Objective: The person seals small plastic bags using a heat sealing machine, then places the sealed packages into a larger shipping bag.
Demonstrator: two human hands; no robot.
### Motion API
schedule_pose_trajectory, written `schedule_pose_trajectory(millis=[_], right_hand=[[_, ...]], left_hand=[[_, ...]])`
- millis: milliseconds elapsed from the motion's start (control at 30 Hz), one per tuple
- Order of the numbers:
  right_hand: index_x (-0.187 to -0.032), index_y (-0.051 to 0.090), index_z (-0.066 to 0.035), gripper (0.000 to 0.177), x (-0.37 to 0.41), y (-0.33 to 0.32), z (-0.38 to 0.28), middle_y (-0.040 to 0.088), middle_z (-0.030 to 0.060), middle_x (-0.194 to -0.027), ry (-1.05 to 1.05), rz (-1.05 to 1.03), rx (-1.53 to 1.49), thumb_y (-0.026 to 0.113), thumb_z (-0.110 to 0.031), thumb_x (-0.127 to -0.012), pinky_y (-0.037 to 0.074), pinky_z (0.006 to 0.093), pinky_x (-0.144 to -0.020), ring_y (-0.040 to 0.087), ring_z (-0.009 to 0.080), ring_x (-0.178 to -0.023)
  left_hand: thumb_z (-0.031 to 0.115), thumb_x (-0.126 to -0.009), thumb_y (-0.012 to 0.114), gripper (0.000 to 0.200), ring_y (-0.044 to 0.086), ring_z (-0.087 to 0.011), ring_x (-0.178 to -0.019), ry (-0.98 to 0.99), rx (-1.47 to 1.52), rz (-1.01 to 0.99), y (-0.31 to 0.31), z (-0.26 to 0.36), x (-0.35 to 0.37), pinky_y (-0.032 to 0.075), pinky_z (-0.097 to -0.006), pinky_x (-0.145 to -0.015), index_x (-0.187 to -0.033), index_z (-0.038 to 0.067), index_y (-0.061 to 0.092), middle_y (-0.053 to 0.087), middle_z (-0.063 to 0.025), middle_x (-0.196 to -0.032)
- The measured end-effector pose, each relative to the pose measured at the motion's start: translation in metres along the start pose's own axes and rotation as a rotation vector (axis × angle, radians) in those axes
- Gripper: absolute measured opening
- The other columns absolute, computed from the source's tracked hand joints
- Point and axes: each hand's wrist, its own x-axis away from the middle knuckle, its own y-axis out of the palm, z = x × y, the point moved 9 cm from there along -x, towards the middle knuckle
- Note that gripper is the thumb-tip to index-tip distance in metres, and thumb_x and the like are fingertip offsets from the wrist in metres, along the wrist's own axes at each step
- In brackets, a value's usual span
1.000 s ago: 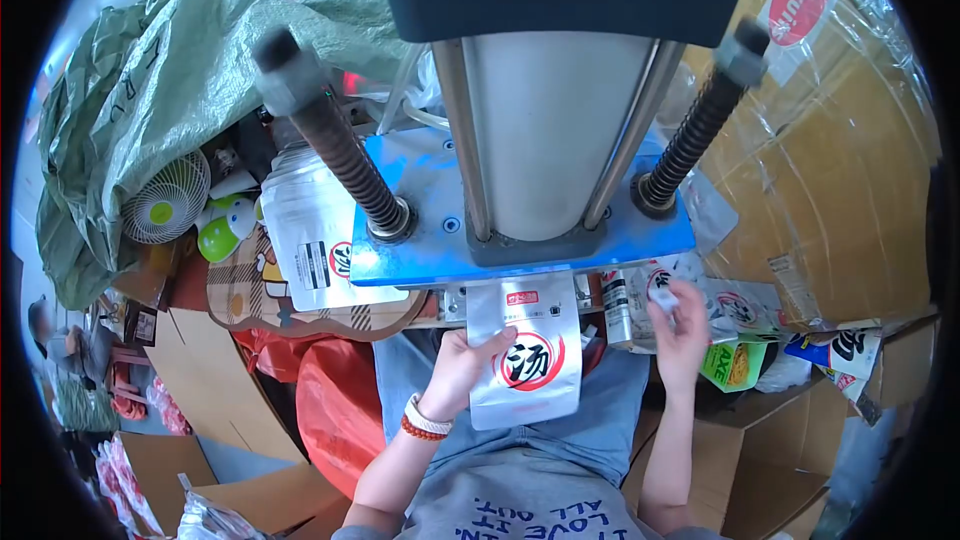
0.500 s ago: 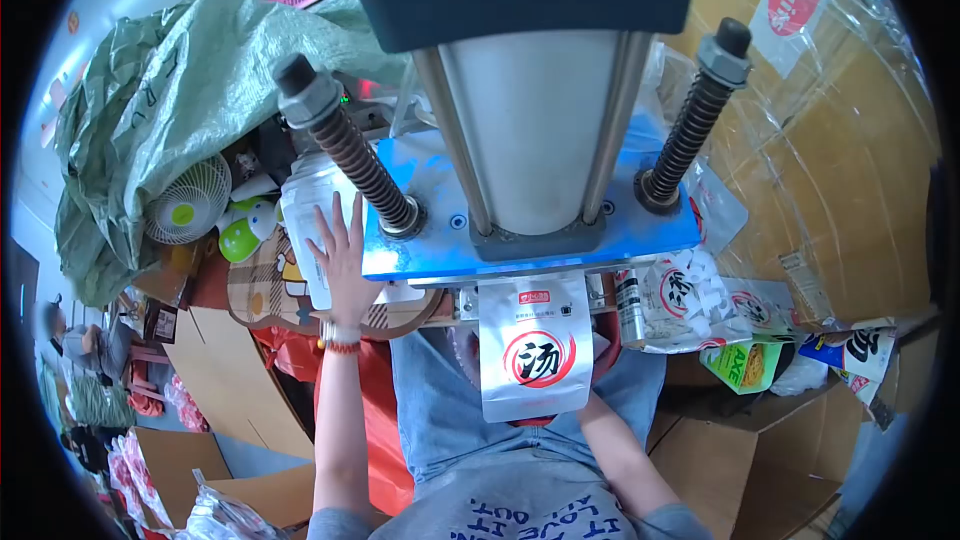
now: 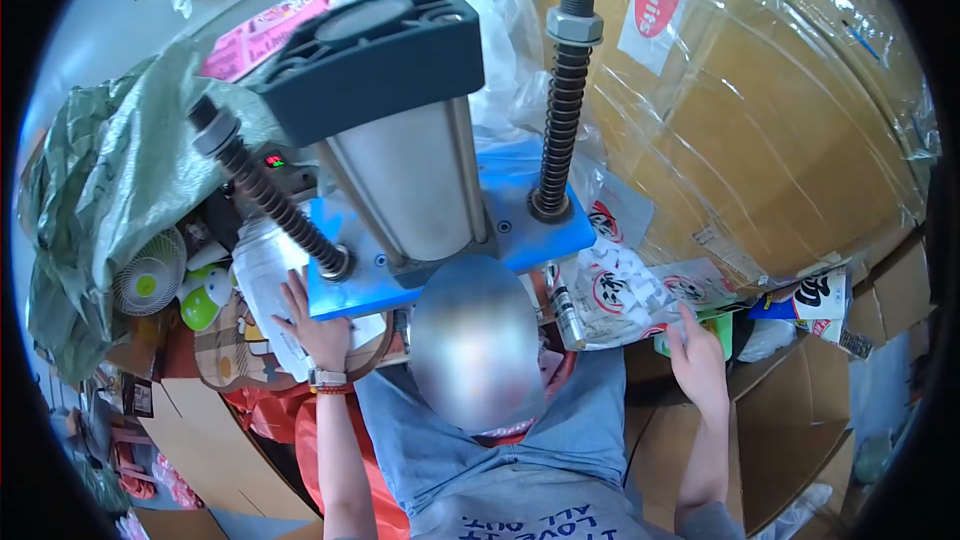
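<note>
My left hand is open, fingers spread, resting over white sheets beside the left end of the blue plate of a press. Off to the right, my right hand has its index finger and thumb apart. Its fingertips are at the lower right edge of a printed pouch strewn with white scraps. The press's grey cylinder stands above the plate, between two spring-loaded posts. A blurred oval hides what is at the front of the press, over my lap.
A small fan and a green toy stand at the left beside crumpled green sheeting. A large cardboard box fills the right back. An open carton sits low on the right.
My right hand has moved from behind the silver pouch out to the right, by the scraps. My left hand stays beside the press. The view has shifted, and a blur covers the pouch's former place.
</note>
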Motion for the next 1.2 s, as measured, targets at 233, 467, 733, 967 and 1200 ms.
schedule_pose_trajectory(millis=[233,467,733,967,1200], right_hand=[[-0.118,0.061,0.001,0.035,-0.1,0.076,-0.004,0.067,0.0259,-0.083,-0.064,0.054,0.415,0.047,-0.02,-0.093,0.05,0.0572,-0.072,0.065,0.0455,-0.08],[-0.102,0.06,0.001,0.016,-0.003,0.044,-0.057,0.063,0.0174,-0.098,-0.181,0.279,-0.228,0.065,-0.008,-0.09,0.052,0.0358,-0.073,0.065,0.0265,-0.084],[-0.1,0.065,0.002,0.031,0.08,0.086,-0.145,0.07,0.0152,-0.103,-0.559,-0.065,-0.647,0.081,0.0,-0.073,0.053,0.0323,-0.081,0.067,0.0239,-0.092],[-0.099,0.066,0.003,0.035,0.093,0.015,-0.162,0.069,0.0179,-0.102,-0.738,0.114,-0.591,0.085,-0.002,-0.069,0.054,0.031,-0.069,0.067,0.0246,-0.082],[-0.102,0.068,0.0,0.032,0.068,0.08,-0.19,0.067,0.0129,-0.103,-0.836,0.111,-0.348,0.08,0.0,-0.072,0.055,0.0353,-0.074,0.066,0.0261,-0.087]], left_hand=[[0.049,-0.087,0.058,0.084,0.007,-0.037,-0.15,0.002,0.252,0.193,-0.107,0.002,0.032,0.0,-0.0618,-0.115,-0.153,0.009,0.026,0.017,-0.0166,-0.161],[0.03,-0.077,0.077,0.066,0.05,-0.0371,-0.128,0.349,0.346,0.032,-0.087,0.008,0.123,0.045,-0.0463,-0.101,-0.134,0.009,0.053,0.05,-0.0187,-0.141],[0.007,-0.079,0.064,0.033,0.07,-0.0293,-0.088,0.28,0.365,0.152,-0.111,0.023,0.119,0.056,-0.0375,-0.069,-0.112,0.007,0.063,0.07,-0.0115,-0.103],[-0.006,-0.079,0.062,0.025,0.071,-0.0271,-0.091,0.108,0.684,0.18,-0.126,0.005,0.136,0.056,-0.0349,-0.077,-0.099,0.005,0.071,0.073,-0.0121,-0.097],[-0.003,-0.081,0.065,0.02,0.067,-0.0299,-0.109,0.338,0.481,0.355,-0.189,0.034,0.162,0.051,-0.0406,-0.095,-0.098,0.004,0.073,0.073,-0.0113,-0.104]])
